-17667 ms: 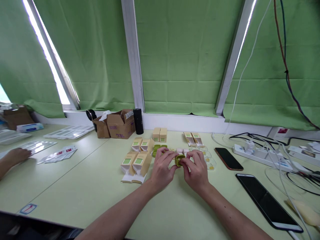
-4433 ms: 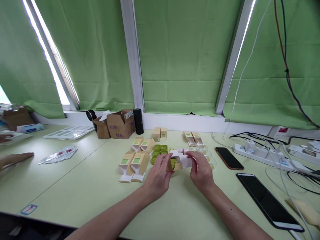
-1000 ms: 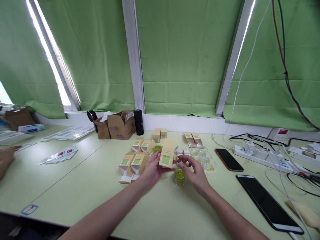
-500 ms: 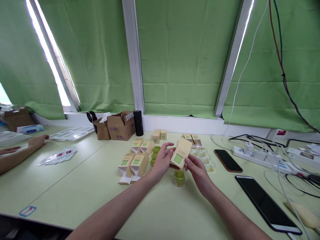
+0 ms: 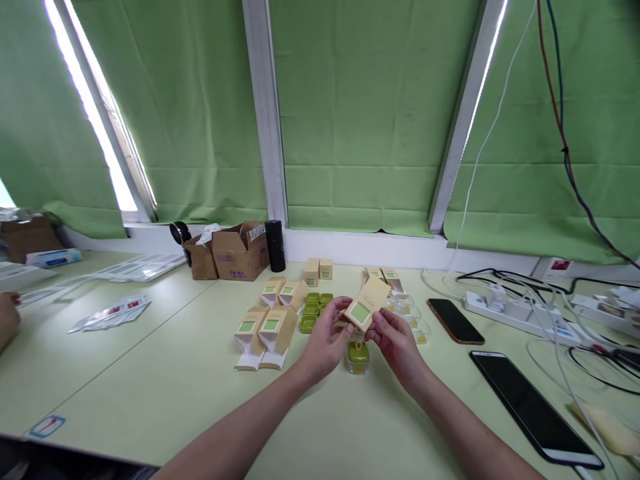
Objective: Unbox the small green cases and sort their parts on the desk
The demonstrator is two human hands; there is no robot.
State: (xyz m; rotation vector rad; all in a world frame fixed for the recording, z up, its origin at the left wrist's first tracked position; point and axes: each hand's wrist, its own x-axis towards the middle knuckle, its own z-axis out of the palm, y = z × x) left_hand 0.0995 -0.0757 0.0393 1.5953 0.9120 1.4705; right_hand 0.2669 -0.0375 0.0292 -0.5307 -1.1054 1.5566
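Note:
Between my hands a small tan cardboard box with a green window is held tilted above the table. My left hand grips its left side, and the fingers of my right hand are closed on its right lower edge. Just beneath stands a small clear jar with a green lid. To the left are several tan boxes with white flaps open toward me. Several green lids sit in rows beside them. Clear jars with something yellow inside are partly hidden behind my right hand.
Two phones lie on the right near a white power strip with tangled cables. Brown cartons and a black cylinder stand at the back. Flat packets lie left, where another person's hand shows at the edge.
The box in my hands has turned and tilted flatter, and my left fingers have closed in along its side. At the left, the other person's arm has drawn back toward the edge.

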